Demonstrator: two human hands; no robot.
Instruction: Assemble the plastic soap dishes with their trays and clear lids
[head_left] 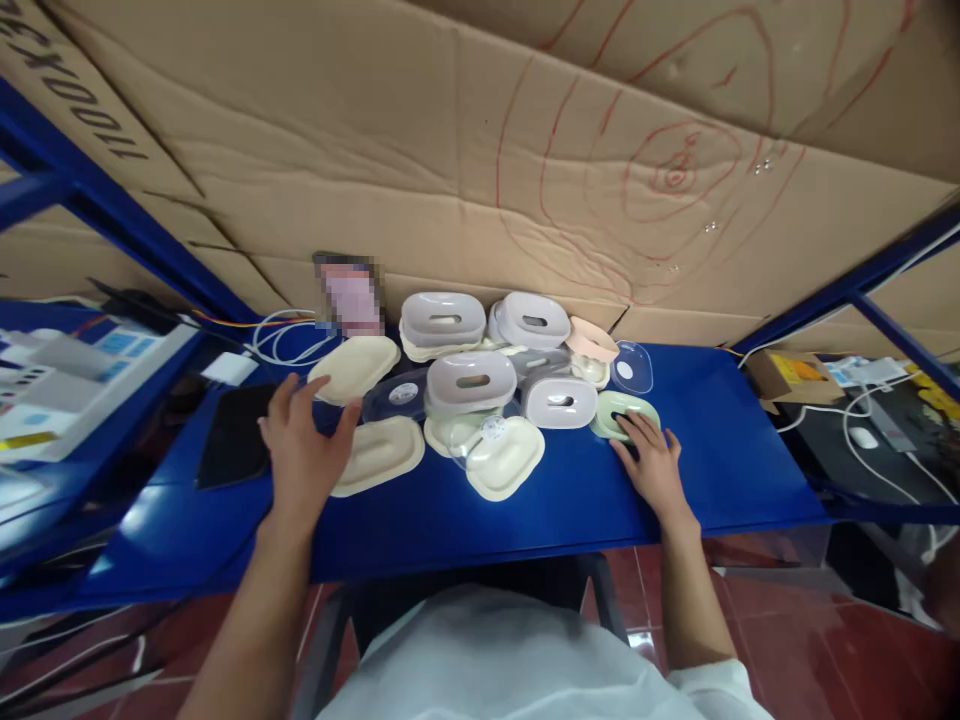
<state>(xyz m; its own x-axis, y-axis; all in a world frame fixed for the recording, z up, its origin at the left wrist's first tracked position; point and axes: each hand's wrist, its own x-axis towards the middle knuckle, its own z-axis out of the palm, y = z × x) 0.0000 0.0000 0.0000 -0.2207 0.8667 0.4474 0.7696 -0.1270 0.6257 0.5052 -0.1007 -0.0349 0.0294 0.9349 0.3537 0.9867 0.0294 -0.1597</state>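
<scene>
A pile of oval plastic soap-box parts lies on the blue table (570,500): cream trays, grey-white inserts with slots and clear lids. My left hand (300,445) hovers with fingers apart beside a cream tray (354,367) at the pile's left, holding nothing; another cream tray (379,453) lies just right of it. My right hand (651,462) rests flat on the table, its fingertips touching a pale green part (621,410) at the pile's right. A grey-white insert (471,381) sits in the middle, a clear lid (632,367) at the far right.
Cardboard sheets (480,150) wall off the back. A black pad (236,432) and white cables (281,340) lie at the left. Blue shelf posts stand on both sides. A cardboard box (776,372) and a white mouse (864,437) are on the right.
</scene>
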